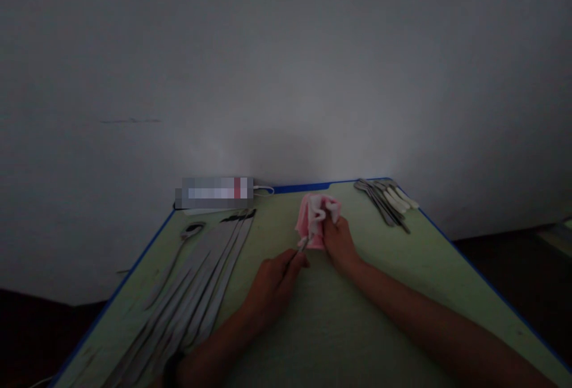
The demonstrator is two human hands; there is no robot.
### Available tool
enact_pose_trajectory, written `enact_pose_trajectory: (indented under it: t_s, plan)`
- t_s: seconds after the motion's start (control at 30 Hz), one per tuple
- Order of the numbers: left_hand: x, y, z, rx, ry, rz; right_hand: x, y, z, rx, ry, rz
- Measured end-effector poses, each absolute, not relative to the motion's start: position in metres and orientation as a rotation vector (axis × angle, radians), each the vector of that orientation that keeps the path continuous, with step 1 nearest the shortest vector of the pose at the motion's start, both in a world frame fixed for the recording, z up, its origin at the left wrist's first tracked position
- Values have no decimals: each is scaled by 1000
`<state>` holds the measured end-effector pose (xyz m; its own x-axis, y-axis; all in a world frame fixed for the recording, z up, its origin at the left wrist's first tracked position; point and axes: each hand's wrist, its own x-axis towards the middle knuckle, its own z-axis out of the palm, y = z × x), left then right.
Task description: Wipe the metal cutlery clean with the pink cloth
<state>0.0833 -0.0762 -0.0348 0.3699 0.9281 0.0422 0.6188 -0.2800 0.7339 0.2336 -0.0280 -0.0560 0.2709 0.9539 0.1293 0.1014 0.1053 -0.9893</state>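
While the left hand (281, 270) has its fingers round a metal utensil (304, 244), the right hand (339, 242) — fingers clenched — grasps a pink cloth (308, 218).

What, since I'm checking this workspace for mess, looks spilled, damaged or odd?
A thin, dark, roughly horizontal mark breaks the plain grey wall, left of centre; whether scratch or stain, I can't tell. I see no spill on the green, blue-edged table, though the light is dim.
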Motion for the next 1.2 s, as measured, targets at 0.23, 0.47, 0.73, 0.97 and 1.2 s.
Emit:
enact_pose_trajectory:
  t_s: [0.23, 0.47, 0.73, 0.97, 1.2]
  plan:
    - [86, -77, -35, 1977, 1268, 707, 208, -43, -58, -1182, -750, 1285]
    - [85, -73, -38, 1955, 1294, 683, 196, -58, -53, -1032, -806, 1422]
    - [87, -79, -35, 1959, 1262, 737, 222, -41, -39, -1042, -1120, 1207]
    - [80, -69, -43, 1551, 1194, 871, 260, -35, 4, -1014, -1993, 1040]
    - [82, -70, -36, 1779, 1216, 641, 259, -58, 16, -1252, -2793, 500]
